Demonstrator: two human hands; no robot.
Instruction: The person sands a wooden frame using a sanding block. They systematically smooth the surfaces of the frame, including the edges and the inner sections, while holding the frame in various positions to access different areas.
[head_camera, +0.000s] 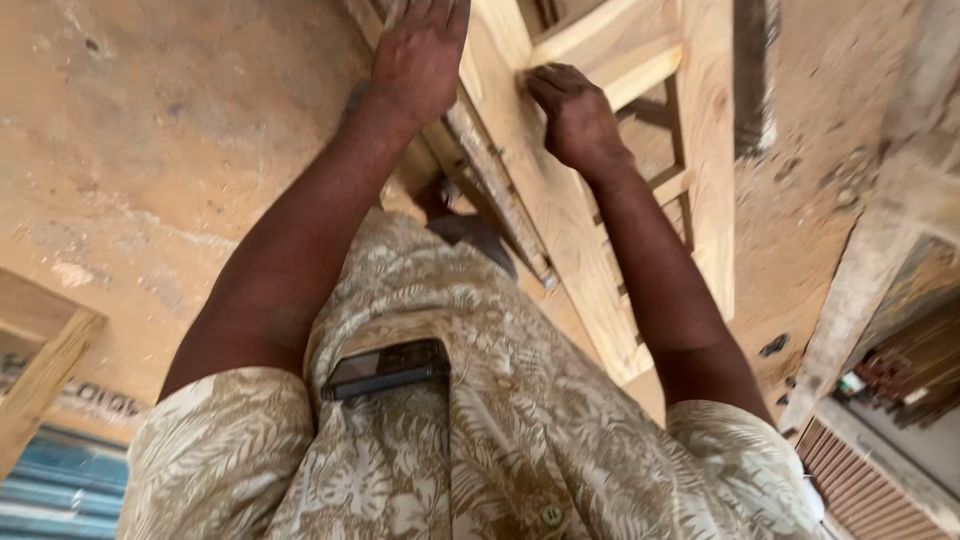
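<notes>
Reaching forward — left hand (418, 55) flat, right hand (572, 112) curled on wooden frame (560, 230).

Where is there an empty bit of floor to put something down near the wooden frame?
Bare concrete floor lies open beside the left hand and arm. Another bare strip runs past the wooden frame. It is crowded where both hands, the right hand too, press on the frame's rails.

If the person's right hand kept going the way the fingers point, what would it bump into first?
The right hand already has its curled fingers against the pale wooden frame, so it would press straight into that wood. Exactly how firmly it touches is hard to judge from this angle.
</notes>
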